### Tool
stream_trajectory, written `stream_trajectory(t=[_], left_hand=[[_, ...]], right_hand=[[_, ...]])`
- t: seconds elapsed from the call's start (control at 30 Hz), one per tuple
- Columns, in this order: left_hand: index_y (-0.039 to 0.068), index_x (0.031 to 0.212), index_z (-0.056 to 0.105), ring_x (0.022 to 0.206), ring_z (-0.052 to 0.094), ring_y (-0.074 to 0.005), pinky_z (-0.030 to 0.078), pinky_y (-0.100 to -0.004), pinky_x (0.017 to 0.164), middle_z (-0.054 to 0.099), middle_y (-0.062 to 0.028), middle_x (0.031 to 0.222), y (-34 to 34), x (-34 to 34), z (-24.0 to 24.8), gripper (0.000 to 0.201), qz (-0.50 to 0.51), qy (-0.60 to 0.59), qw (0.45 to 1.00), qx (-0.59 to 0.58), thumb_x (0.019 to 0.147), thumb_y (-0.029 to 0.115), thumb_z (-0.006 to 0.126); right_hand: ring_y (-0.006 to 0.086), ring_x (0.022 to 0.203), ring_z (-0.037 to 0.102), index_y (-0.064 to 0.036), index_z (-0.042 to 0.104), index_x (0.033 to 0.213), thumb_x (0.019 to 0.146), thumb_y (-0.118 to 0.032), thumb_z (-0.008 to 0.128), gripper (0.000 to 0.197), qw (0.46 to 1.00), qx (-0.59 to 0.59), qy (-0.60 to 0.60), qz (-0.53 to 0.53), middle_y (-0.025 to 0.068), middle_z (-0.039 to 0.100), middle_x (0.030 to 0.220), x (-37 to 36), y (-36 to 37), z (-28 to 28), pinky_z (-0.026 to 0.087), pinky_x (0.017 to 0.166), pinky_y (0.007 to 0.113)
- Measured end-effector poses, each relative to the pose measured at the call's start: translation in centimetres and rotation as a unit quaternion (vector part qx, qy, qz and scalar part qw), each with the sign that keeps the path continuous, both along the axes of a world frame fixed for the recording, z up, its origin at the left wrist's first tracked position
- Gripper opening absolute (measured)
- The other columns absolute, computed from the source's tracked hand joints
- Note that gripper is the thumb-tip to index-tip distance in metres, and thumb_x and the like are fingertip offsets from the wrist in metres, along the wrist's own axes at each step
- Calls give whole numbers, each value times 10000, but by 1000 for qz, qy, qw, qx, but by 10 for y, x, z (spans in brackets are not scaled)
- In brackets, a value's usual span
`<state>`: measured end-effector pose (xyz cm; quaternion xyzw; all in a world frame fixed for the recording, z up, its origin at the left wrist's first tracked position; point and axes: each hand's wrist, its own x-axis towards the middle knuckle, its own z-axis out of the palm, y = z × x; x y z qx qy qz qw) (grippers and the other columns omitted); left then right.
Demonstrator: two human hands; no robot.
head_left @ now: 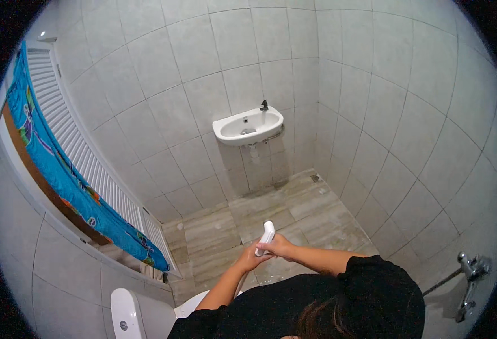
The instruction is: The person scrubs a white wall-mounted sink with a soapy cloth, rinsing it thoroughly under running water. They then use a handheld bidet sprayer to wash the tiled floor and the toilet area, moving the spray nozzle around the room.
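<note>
A white hand shower (268, 230), by its angled head and handle, is held in front of my body above the tiled floor. Around its lower handle my right hand (280, 247) is closed, with the thumb across the side. My left hand (251, 260) grips it from the left and below, touching my right hand. The head end points up and away from me. The bottom of the handle is partly hidden by my fingers, and I cannot see a hose joined to it.
A small white washbasin (248, 127) with a black tap (264, 105) hangs on the far wall. Near left stands a white toilet cistern (126, 313). A blue patterned curtain (62, 164) hangs by a louvred door (84, 150). A metal shower mixer (470, 274) projects from the right wall.
</note>
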<state>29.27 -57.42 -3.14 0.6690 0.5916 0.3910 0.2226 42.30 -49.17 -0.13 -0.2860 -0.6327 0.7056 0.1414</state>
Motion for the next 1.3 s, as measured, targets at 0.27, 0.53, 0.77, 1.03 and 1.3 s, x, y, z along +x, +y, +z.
stream_trajectory(t=[0.27,0.53,0.77,1.03,1.3], left_hand=[[70,1123,431,849,529,-234,411,-330,724,555,-134,922,5,3,-6,491,21,-162,961,-224,774,401,528],[78,1063,471,864,549,-287,413,-352,728,566,-167,924,11,16,-7,478,-57,6,984,-169,740,420,551],[96,1059,475,844,556,-321,424,-366,712,570,-174,910,21,27,-25,458,-120,-11,972,-204,740,414,556],[108,1173,399,744,573,-363,463,-396,622,576,-201,847,12,32,-9,568,-141,104,979,-106,719,396,585],[113,1093,453,676,580,-331,468,-401,565,587,-160,800,10,22,-23,515,-154,189,970,8,686,384,616]], right_hand=[[107,682,473,-75,470,991,729,-350,621,408,999,-47,-23,2,38,505,822,27,9,4,399,550,236],[121,738,531,-50,502,973,752,-204,604,288,977,-210,13,31,37,553,840,60,5,-9,448,662,255],[186,780,580,1,472,1011,780,-178,557,304,944,-330,29,-7,105,567,871,77,10,-37,510,686,280],[205,852,564,-97,400,1149,813,-252,509,386,959,-281,24,32,103,526,1018,90,3,-19,484,751,317],[235,963,518,-129,320,1249,821,-255,502,481,936,-332,62,98,120,475,1119,92,6,-20,448,812,335]])
